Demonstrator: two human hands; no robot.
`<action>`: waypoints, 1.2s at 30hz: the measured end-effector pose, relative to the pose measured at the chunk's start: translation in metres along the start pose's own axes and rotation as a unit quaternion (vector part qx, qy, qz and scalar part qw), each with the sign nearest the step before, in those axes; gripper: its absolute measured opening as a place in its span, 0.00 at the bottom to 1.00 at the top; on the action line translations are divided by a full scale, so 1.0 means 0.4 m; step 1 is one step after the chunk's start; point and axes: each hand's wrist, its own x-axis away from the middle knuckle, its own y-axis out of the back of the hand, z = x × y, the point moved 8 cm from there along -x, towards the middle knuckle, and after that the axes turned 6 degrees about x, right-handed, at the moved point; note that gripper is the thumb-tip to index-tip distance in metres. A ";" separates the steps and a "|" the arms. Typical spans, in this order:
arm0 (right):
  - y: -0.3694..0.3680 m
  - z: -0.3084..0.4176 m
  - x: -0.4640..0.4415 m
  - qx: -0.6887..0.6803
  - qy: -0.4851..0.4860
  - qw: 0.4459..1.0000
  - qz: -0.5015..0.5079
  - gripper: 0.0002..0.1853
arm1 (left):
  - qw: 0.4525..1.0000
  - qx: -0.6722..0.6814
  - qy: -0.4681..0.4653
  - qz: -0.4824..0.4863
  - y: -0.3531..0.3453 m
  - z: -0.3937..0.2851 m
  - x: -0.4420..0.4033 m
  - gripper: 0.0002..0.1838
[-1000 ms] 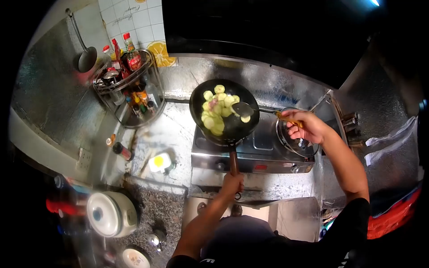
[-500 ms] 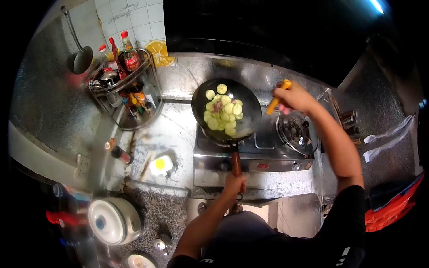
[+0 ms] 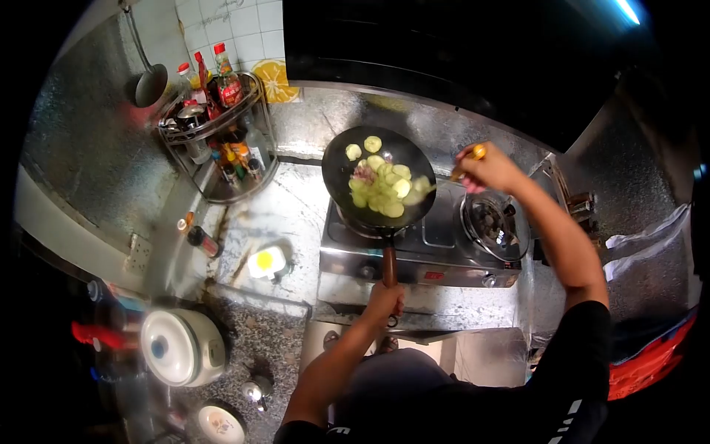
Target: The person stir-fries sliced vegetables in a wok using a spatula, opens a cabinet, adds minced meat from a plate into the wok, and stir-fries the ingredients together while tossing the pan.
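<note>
The kitchen walls are shiny metal, and a big black hood hangs over the stove. In the corner there is a metal rack full of bottles, and one bottle has a red cap. A ladle hangs on the wall left of it. Below the rack, on the white stone bench, I see a white thing with a bright yellow middle.

A black wok is over the left side of the stove. Lots of round, pale green slices are inside, mostly in one heap, with two more near the far side. Some small pinkish bits sit on the left of the heap.

The person's left hand is wrapped around the wok's brown handle. The right hand is up beside the wok, closed around the yellow handle of a cooking spoon. The spoon's other end is too blurry to see well. Under that hand is the other burner, with its round metal ring.

Near the left arm, a white rice cooker stands on the speckled bench, with its lid on.
</note>
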 end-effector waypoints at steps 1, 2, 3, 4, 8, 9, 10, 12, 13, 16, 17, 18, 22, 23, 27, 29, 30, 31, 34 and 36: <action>-0.049 -0.041 -0.048 -0.036 0.032 0.999 0.012 0.10 | 1.000 -0.001 -0.002 -0.001 0.001 0.000 0.000 0.05; -0.093 -0.043 -0.063 -0.047 0.055 0.997 0.014 0.10 | 1.000 -0.006 -0.009 -0.006 0.004 -0.002 0.002 0.05; -0.131 -0.046 -0.078 -0.064 0.092 0.994 0.005 0.09 | 1.000 -0.010 -0.019 -0.011 0.005 -0.011 -0.002 0.05; -0.160 -0.035 -0.075 -0.075 0.103 0.992 -0.001 0.07 | 1.000 -0.007 -0.021 -0.013 0.007 -0.007 -0.009 0.05; -0.198 0.138 0.090 0.229 0.374 0.897 0.047 0.08 | 1.000 0.002 -0.012 0.002 0.011 0.007 -0.011 0.05; -0.211 0.180 0.154 0.387 0.440 0.809 0.049 0.09 | 1.000 0.003 -0.010 -0.001 0.011 0.008 -0.009 0.05; -0.187 0.203 0.178 0.387 0.437 0.810 0.051 0.09 | 1.000 0.004 -0.006 -0.001 0.015 0.014 -0.013 0.05; -0.097 0.202 0.162 0.261 0.305 0.913 0.074 0.09 | 1.000 -0.011 -0.012 0.018 0.019 0.017 -0.025 0.06; -0.052 0.174 0.135 0.192 0.191 0.960 0.072 0.11 | 1.000 -0.013 -0.011 0.020 0.016 0.016 -0.021 0.06; 0.007 0.138 0.065 0.117 0.030 0.990 0.069 0.14 | 1.000 0.002 -0.002 0.017 0.008 0.011 -0.014 0.06; 0.006 0.107 0.029 0.038 0.003 0.998 0.048 0.15 | 1.000 0.001 0.000 0.010 0.010 0.011 -0.014 0.06; -0.006 0.069 -0.004 -0.042 -0.024 0.998 0.027 0.15 | 1.000 0.001 0.002 0.005 0.012 0.013 -0.016 0.05; -0.064 -0.041 -0.045 -0.229 -0.038 0.969 -0.085 0.14 | 1.000 0.009 -0.002 0.010 0.024 0.020 -0.027 0.06; -0.030 -0.042 -0.027 -0.215 -0.020 0.973 -0.085 0.14 | 1.000 0.012 -0.006 0.020 0.023 0.017 -0.029 0.06; 0.080 0.045 0.056 -0.066 -0.003 0.998 -0.016 0.16 | 1.000 -0.001 -0.001 0.015 0.016 0.008 -0.014 0.05; 0.043 0.053 0.045 -0.018 -0.017 1.000 -0.007 0.15 | 1.000 -0.001 -0.001 0.009 0.005 -0.004 -0.001 0.05; 0.012 0.056 0.038 0.032 -0.030 0.999 0.002 0.15 | 1.000 0.002 -0.003 0.003 0.006 -0.007 0.002 0.05; -0.031 0.031 0.009 0.000 -0.026 0.999 -0.024 0.13 | 1.000 0.001 -0.002 0.003 0.010 -0.002 0.000 0.05; -0.163 0.003 -0.042 -0.100 0.084 0.991 -0.037 0.09 | 0.999 -0.010 -0.023 0.019 0.008 -0.005 -0.011 0.05; -0.175 0.099 0.001 0.103 0.263 0.958 -0.044 0.08 | 1.000 0.003 -0.009 0.006 0.013 0.001 -0.007 0.06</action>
